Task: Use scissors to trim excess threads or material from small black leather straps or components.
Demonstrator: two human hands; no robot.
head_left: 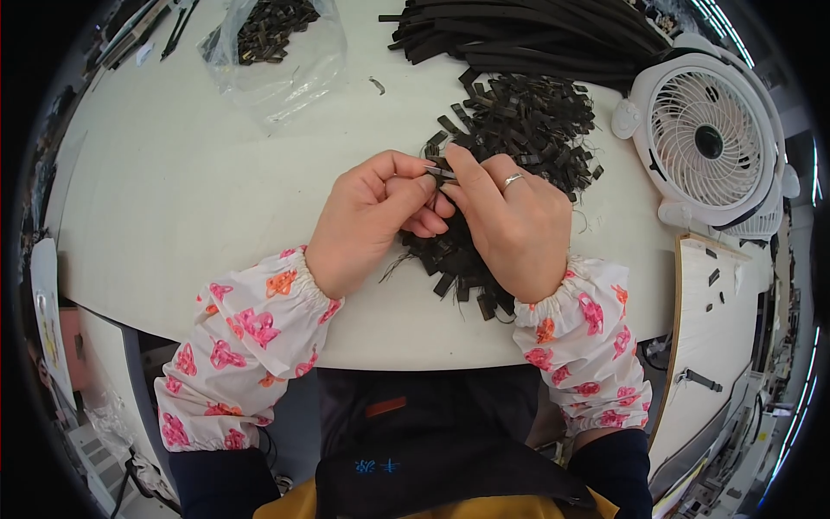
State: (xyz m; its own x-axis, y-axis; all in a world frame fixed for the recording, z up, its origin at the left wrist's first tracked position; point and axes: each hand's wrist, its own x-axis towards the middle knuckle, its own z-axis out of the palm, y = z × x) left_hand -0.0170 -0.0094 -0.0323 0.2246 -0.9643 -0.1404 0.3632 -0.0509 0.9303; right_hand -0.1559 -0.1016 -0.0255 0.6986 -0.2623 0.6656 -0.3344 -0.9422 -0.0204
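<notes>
My left hand (373,216) and my right hand (510,225), which wears a ring, meet near the middle of the view, both closed around a small dark strip piece (439,173) with a lighter edge. The left thumb and index finger pinch it, and the right fingertips press at it from the other side. A pile of short black strap pieces (527,121) lies behind and beneath the hands on the white table (173,199), spreading toward me, with loose threads around it.
A clear bag (277,95) of small dark metallic pieces lies at back left, long black straps (519,35) at back right. A white fan (705,138) stands right. Below it is a wooden board (709,329) with scattered small dark pieces. Tools (177,26) lie at far top left.
</notes>
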